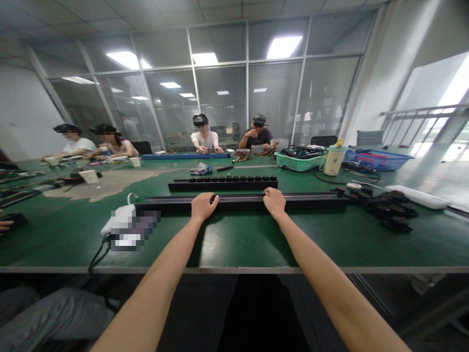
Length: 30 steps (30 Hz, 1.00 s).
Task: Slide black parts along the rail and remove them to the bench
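Note:
A long black rail [240,202] with a grey stripe along its top lies crosswise on the green table [242,247] in front of me. My left hand [203,206] is closed over it left of the middle, fingers curled and partly hidden behind it. Farther right, my right hand [274,201] grips the same rail, its fingers also bent over the top. Just beyond lies a shorter black strip [223,186] topped by a row of several small black pieces. Past the rail's right end sits a pile of black parts [392,208].
Near the rail's left end lie a white item and a blurred-out object [135,230]. A green basket [298,163] of cables, a lidded cup [333,162] and a blue basket [390,161] stand back right. Several people sit around the table; a hand [5,225] shows far left.

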Each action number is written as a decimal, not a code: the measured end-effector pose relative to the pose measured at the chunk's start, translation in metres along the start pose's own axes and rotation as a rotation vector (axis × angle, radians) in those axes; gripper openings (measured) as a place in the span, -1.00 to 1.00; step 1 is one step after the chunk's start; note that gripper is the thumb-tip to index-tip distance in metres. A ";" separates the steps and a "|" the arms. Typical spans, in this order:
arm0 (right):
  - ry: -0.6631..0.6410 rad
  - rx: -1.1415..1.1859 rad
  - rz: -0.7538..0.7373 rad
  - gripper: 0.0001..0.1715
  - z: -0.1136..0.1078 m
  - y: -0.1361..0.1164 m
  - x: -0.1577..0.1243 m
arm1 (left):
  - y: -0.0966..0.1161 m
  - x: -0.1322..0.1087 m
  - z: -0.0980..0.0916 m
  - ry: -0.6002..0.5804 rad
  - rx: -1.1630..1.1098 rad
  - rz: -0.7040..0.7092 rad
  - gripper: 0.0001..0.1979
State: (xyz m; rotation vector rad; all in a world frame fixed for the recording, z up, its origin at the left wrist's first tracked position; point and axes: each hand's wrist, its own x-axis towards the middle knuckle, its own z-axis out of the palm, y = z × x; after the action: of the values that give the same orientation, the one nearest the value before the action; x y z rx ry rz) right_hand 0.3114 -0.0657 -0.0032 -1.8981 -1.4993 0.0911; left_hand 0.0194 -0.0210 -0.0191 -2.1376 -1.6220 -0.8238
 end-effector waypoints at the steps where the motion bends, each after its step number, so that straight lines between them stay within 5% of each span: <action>1: -0.008 0.003 0.012 -0.58 -0.002 0.000 0.000 | 0.000 0.000 0.000 0.001 -0.001 0.002 -0.58; 13: -0.199 -0.086 -0.092 -0.75 -0.023 0.010 0.033 | -0.007 0.005 -0.003 -0.102 -0.032 0.043 -0.54; 21: -0.382 -0.005 -0.498 -0.76 -0.042 0.039 0.057 | -0.008 0.019 0.000 -0.178 -0.038 -0.011 -0.52; 30: -0.178 0.070 -0.546 -0.61 -0.019 0.060 0.035 | -0.002 0.023 0.001 -0.164 -0.043 -0.045 -0.59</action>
State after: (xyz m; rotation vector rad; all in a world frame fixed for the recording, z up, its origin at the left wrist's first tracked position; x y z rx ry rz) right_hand 0.3808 -0.0486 -0.0100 -1.3970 -2.0555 0.0615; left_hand 0.0218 -0.0018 -0.0058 -2.2584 -1.7531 -0.7196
